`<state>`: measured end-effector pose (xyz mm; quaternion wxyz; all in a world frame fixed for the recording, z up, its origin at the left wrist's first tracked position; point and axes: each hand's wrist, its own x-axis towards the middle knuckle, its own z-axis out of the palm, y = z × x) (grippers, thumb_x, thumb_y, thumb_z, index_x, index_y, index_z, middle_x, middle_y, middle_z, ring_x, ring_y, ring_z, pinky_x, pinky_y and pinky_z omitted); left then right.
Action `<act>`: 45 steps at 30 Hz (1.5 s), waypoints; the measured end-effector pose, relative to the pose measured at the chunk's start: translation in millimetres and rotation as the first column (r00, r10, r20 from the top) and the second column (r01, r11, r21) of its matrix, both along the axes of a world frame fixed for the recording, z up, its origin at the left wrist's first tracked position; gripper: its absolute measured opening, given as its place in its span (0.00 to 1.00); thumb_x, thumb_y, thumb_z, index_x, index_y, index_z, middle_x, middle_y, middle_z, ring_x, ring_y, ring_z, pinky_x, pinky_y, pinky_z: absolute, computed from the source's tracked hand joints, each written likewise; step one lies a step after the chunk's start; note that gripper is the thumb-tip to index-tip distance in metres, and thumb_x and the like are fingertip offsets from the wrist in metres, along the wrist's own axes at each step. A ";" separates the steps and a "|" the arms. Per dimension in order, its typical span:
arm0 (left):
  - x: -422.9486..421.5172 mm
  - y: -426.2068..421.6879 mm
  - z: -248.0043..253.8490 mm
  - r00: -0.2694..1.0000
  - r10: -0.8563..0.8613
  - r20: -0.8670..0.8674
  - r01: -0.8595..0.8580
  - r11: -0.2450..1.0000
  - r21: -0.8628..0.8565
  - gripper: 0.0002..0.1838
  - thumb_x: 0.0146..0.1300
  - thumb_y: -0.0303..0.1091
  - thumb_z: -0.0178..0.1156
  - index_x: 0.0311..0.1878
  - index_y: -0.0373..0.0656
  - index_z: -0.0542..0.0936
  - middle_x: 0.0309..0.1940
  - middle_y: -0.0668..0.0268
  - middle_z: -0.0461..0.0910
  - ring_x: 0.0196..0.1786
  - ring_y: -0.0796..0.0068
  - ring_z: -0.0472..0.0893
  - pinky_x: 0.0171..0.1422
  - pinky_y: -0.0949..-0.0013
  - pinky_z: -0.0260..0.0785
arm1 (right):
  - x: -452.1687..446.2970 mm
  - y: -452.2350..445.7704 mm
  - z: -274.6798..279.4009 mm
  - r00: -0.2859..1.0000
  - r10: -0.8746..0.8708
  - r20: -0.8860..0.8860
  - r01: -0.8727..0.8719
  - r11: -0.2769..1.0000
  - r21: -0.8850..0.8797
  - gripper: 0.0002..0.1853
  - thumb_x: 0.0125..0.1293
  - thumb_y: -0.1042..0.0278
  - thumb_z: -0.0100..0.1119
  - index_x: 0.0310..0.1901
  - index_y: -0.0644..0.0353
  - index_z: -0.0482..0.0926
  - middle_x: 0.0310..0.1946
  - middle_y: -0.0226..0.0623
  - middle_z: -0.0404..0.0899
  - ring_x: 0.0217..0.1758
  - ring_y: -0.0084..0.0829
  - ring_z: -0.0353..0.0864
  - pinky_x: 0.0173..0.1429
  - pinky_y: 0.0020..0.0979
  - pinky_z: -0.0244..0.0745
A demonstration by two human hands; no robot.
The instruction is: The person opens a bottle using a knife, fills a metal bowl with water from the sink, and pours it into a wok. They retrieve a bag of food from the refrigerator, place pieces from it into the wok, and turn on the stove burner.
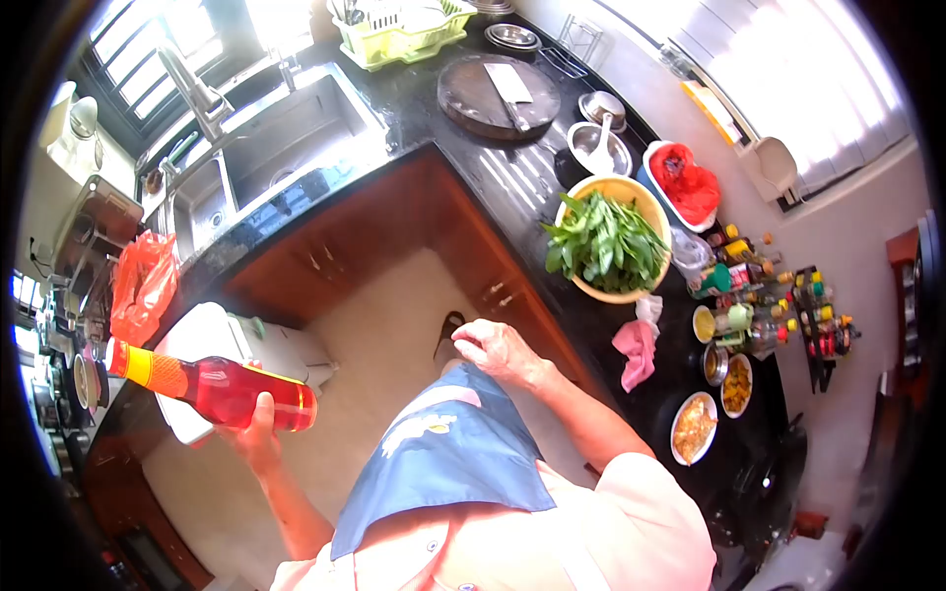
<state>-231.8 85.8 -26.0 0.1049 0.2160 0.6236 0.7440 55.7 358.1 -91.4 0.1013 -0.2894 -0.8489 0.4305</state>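
"What's in the left hand (258,435)?"

"A long-necked bottle of red liquid (225,392). The grip is clamped round the body, low down by the base, with the thumb laid across the near side."

"Which way does the neck go?"

"Off to the person's left, away from the grip, so the orange-and-yellow neck wrap (158,374) and the cap (117,358) stick well out beyond the fingers. The whole bottle is tilted, and it's clear of the tabletop (473,169)."

"Heavy, would you say?"

"I'd guess so — it seems well filled and it looks like glass, so stiff, weighty, and breakable if dropped. Smooth too, likely slippery with wet fingers. I'd take it round the middle of the body, where the weight should balance better than down at the base."

"And the right hand (498,352)?"

"Over by the apron (448,443), nothing visible in it. The palm's turned away — I can't tell how its grip stands."
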 end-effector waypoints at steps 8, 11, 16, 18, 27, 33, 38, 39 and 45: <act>-63.4 75.1 21.8 0.976 0.179 -0.128 -0.184 0.983 -0.027 0.43 0.58 0.24 0.69 0.77 0.39 0.62 0.63 0.53 0.77 0.64 0.55 0.80 0.72 0.50 0.75 | -123.1 126.9 6.0 0.998 0.044 -0.053 -0.050 0.991 -0.120 0.15 0.73 0.60 0.59 0.50 0.62 0.86 0.45 0.47 0.88 0.48 0.45 0.88 0.54 0.39 0.82; -80.6 102.8 30.8 0.964 0.253 -0.080 -0.254 0.967 -0.002 0.44 0.57 0.24 0.69 0.77 0.38 0.60 0.62 0.52 0.77 0.63 0.54 0.81 0.72 0.50 0.74 | -180.4 170.1 16.4 0.988 0.116 -0.104 -0.130 0.982 -0.137 0.14 0.73 0.61 0.61 0.49 0.62 0.86 0.43 0.48 0.88 0.47 0.46 0.88 0.53 0.40 0.82; -104.8 121.6 29.8 0.927 0.375 -0.013 -0.375 0.926 -0.044 0.48 0.53 0.25 0.69 0.77 0.38 0.58 0.61 0.50 0.76 0.63 0.52 0.81 0.73 0.49 0.74 | -278.1 219.0 28.2 0.941 0.298 -0.160 -0.290 0.954 0.072 0.11 0.71 0.64 0.63 0.47 0.62 0.86 0.40 0.48 0.86 0.45 0.49 0.87 0.50 0.42 0.82; -125.0 124.7 27.7 0.912 0.410 -0.007 -0.410 0.910 -0.055 0.47 0.51 0.25 0.69 0.76 0.37 0.60 0.60 0.51 0.77 0.63 0.53 0.82 0.72 0.51 0.74 | -314.6 229.5 33.1 0.930 0.326 -0.171 -0.322 0.945 0.049 0.11 0.71 0.64 0.63 0.47 0.62 0.86 0.41 0.47 0.86 0.44 0.48 0.87 0.50 0.42 0.82; -268.8 160.6 15.2 0.941 0.337 0.018 -0.334 0.938 -0.095 0.34 0.50 0.27 0.73 0.62 0.37 0.73 0.51 0.59 0.82 0.54 0.65 0.83 0.66 0.61 0.76 | -464.7 279.0 68.7 0.960 0.267 -0.085 -0.237 0.936 0.261 0.10 0.71 0.64 0.65 0.46 0.60 0.87 0.38 0.45 0.86 0.40 0.45 0.87 0.46 0.41 0.81; -343.7 175.3 4.4 0.953 0.300 0.027 -0.288 0.934 -0.213 0.31 0.48 0.27 0.74 0.58 0.39 0.75 0.45 0.64 0.81 0.48 0.69 0.83 0.60 0.63 0.77 | -567.2 365.5 127.8 0.978 0.187 -0.095 -0.034 0.590 0.807 0.08 0.67 0.62 0.68 0.33 0.54 0.84 0.32 0.39 0.82 0.38 0.45 0.84 0.43 0.44 0.80; -368.4 186.8 -9.5 0.933 0.360 -0.018 -0.348 0.885 -0.310 0.32 0.46 0.29 0.75 0.57 0.39 0.74 0.45 0.65 0.80 0.46 0.69 0.82 0.59 0.64 0.76 | -664.4 450.9 143.4 0.967 0.231 0.109 -0.162 0.227 0.960 0.06 0.65 0.62 0.66 0.36 0.54 0.86 0.43 0.36 0.82 0.56 0.40 0.80 0.69 0.48 0.67; -368.0 193.2 -6.7 0.922 0.388 -0.007 -0.370 0.874 -0.314 0.33 0.46 0.29 0.75 0.57 0.39 0.74 0.45 0.65 0.79 0.46 0.69 0.82 0.59 0.64 0.76 | -686.1 470.1 139.0 0.958 0.255 0.134 -0.177 0.152 0.973 0.06 0.64 0.63 0.63 0.36 0.54 0.86 0.43 0.37 0.82 0.58 0.40 0.78 0.74 0.49 0.63; -354.9 218.8 -26.2 0.849 0.518 0.105 -0.472 0.832 -0.291 0.37 0.49 0.29 0.73 0.65 0.39 0.71 0.48 0.63 0.79 0.49 0.68 0.82 0.62 0.63 0.76 | -814.8 563.6 105.7 0.904 0.107 0.414 -0.395 -0.160 0.905 0.15 0.66 0.67 0.55 0.45 0.60 0.90 0.55 0.42 0.85 0.66 0.41 0.77 0.85 0.53 0.49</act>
